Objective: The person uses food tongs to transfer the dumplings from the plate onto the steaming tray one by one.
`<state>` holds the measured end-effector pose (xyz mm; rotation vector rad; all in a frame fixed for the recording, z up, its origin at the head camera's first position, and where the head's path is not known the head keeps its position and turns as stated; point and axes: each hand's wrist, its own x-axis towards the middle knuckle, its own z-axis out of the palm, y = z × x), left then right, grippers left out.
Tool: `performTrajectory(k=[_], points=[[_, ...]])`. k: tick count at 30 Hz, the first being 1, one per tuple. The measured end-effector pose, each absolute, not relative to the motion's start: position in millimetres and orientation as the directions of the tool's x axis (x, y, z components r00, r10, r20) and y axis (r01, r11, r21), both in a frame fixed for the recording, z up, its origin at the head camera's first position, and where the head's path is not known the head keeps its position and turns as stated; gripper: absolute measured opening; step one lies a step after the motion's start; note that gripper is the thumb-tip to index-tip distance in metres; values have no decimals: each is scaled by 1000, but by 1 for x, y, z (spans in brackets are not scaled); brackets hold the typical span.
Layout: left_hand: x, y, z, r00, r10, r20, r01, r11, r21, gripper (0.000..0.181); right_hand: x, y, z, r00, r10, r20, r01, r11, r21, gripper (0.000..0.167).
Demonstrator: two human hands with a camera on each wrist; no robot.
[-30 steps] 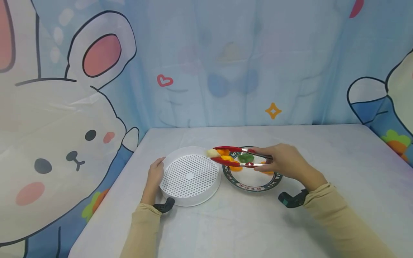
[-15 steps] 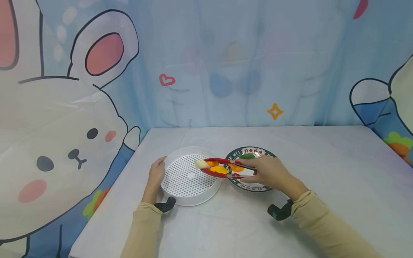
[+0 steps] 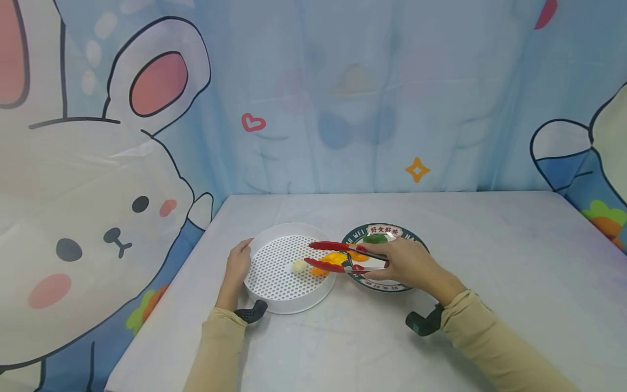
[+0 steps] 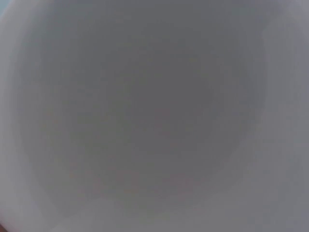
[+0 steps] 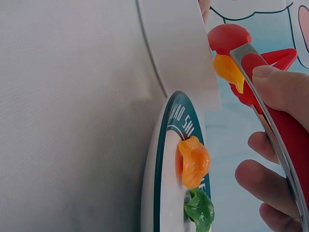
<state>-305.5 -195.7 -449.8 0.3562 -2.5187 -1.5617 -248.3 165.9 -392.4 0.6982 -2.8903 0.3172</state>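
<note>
My left hand point(image 3: 237, 268) grips the left rim of a round white perforated tray point(image 3: 274, 288). In my right hand point(image 3: 416, 267) are red-tipped metal tongs point(image 3: 333, 246), their tips parted over the tray's right side. A pale piece point(image 3: 299, 265) lies on the holes, with yellow point(image 3: 334, 258) and orange point(image 3: 320, 270) pieces by the tong tips. The right wrist view shows my thumb on the red handle of the tongs point(image 5: 285, 130) and a yellow piece point(image 5: 228, 70) at their tips. The left wrist view is a grey blur.
Right of the tray is a green-rimmed plate point(image 3: 384, 230) with a green piece point(image 3: 375, 239) and an orange piece point(image 3: 359, 255); the right wrist view shows its green piece point(image 5: 199, 210) and orange piece point(image 5: 194, 162) too. A printed curtain point(image 3: 313, 163) hangs behind the table.
My right hand has moved left from above the plate, bringing the tongs over the tray. The tong tips have parted and the pieces they held are lower, on the tray. My left hand keeps its grip.
</note>
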Motion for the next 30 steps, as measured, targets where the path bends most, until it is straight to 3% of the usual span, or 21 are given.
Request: performTrajectory(k=[23, 30], points=[[-305, -197, -447, -964, -265, -3, -121, 430, 895, 44, -251, 171, -388, -903, -410, 126, -428, 879, -208, 72], [-303, -196, -450, -962, -272, 18, -106, 433, 895, 44, -252, 205, -362, -922, -375, 99, -387, 883, -265, 90]])
